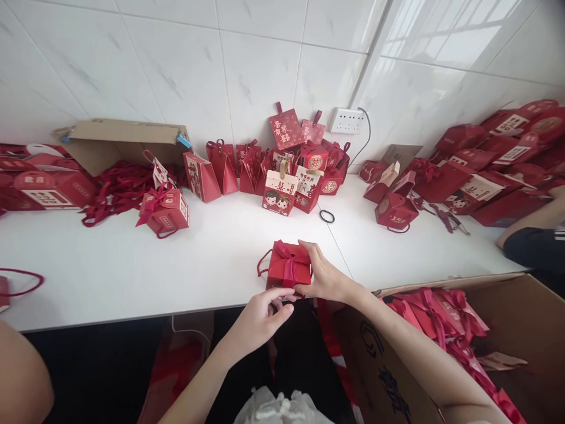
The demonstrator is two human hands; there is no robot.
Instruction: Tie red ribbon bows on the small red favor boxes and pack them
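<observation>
Crumpled white plastic bag (pixel 282 407) at bottom edge, closest to lens; open brown cardboard carton (pixel 521 318) at lower right, stuffed with red ribbon-tied flat packs (pixel 436 315); bare forearms rising from below toward worktop edge.

Small red paper gift box with red satin ribbon bow and cord handle (pixel 288 266) sitting on white worktop (pixel 132 265) at near edge, centre of view; right hand (pixel 324 275) grasping box at its right side, fingers over top near bow, thumb lower; left hand (pixel 260 317) just below box front, fingertips pinched at lower edge or ribbon tail, hard to tell which; neither grip released, left one loosely curled.

Handling judgement: box likely very light, thin card, easily dented or crushed; ribbon soft and slippery, bow apt to come loose if pulled; best taken by side walls or bottom corners, light pinch, not by bow; cord loop at left also usable for lifting.

Further back: cluster of red printed gift boxes and bags (pixel 282 171) against white tiled wall (pixel 176 65); tangle of red ribbons (pixel 119 188) beside tipped brown cardboard box (pixel 123 141); ribbon-tied red box (pixel 164 211) at left, well apart; black hair tie (pixel 327 216) on worktop; white wall socket (pixel 347 121); pile of red flat-folded boxes (pixel 494 165) at right; another person's arm (pixel 529 227) at right edge, resting on worktop.
</observation>
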